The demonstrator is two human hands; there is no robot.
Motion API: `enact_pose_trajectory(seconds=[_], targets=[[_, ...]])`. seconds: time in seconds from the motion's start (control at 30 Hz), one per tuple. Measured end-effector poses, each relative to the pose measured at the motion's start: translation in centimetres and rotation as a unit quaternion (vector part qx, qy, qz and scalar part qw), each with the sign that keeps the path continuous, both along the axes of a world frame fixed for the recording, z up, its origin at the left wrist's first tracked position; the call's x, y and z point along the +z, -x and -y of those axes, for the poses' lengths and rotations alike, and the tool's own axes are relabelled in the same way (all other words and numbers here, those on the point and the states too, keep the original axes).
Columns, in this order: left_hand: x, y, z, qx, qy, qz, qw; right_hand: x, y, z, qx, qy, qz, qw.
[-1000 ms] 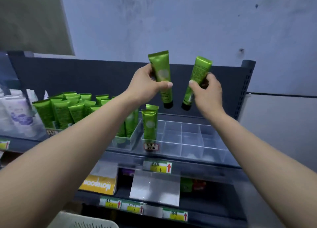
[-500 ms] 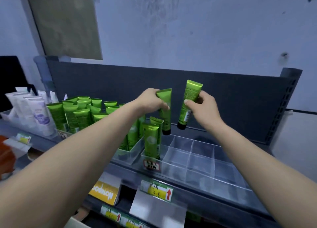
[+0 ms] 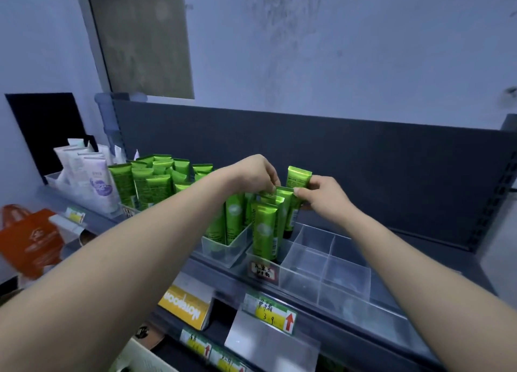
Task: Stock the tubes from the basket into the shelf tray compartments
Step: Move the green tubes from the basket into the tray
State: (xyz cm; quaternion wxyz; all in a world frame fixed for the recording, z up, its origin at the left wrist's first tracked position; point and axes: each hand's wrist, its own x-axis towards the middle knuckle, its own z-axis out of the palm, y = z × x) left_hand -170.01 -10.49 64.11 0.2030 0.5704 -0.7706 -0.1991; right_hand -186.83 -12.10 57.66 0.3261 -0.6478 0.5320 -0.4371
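1. Both hands are lower than half a second ago. The left hand [image 3: 256,175] and right hand [image 3: 324,201] now sit at the top of the clear tray [image 3: 349,261], and both tubes are down off the dark back panel [image 3: 391,170].
2. Left fingers [image 3: 272,187] are curled down, tips pinching the crimped top of the left tube [image 3: 284,203]. It stands upright straight below the fingertips, in the tray's left column, behind the front tube [image 3: 264,231] already standing there. Cannot tell if its cap touches the tray floor.
3. Right fingers [image 3: 298,192] are wrapped round the middle of the right tube [image 3: 298,177], thumb at the front. The crimped end sticks up above the fingers. The black cap hangs below them over the back of the tray, with the tube slightly tilted. It sits just beside the left tube, on the side away from the left fingers.
4. Below and outward of the right fingers, the tray's dividers form see-through compartments.
5. Under the left wrist is a second tray [image 3: 223,250] packed with upright green tubes. Further out from the left fingers are a block of green tubes [image 3: 152,184], then white tubes [image 3: 95,178], then an orange bag [image 3: 30,240].
6. Well below both sets of fingers are a handwritten label [image 3: 264,269] on the tray front, a yellow price tag [image 3: 275,313] on the shelf edge, and a yellow box [image 3: 186,307] on the lower shelf.
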Motion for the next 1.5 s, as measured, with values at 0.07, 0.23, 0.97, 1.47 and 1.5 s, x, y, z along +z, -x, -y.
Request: enact_pose_trajectory(seconds=[0.07,0.23,0.97,1.47,1.5], targets=[[0.3,-0.2,-0.4,0.000,0.010,-0.011,1.000,-0.3,-0.3,0.0,0.008,-0.014,-0.021,1.000],[0.9,-0.9,-1.8,0.007,0.069,-0.069,0.995,-0.2,-1.0,-0.1,-0.031,0.002,-0.023,0.999],[-18.7,-27.8,-12.2,0.130,-0.076,-0.008,0.989,-12.9,-29.7,-14.9,0.091,0.163,-0.057,0.981],[-41.7,-31.5,-14.0,0.091,-0.421,0.065,0.900,-38.9,-33.5,-16.7,0.122,-0.421,-0.359,0.824],[-43.0,-31.4,-14.0,0.095,-0.437,0.064,0.892,-39.7,-33.6,-17.0,0.106,-0.448,-0.343,0.819]])
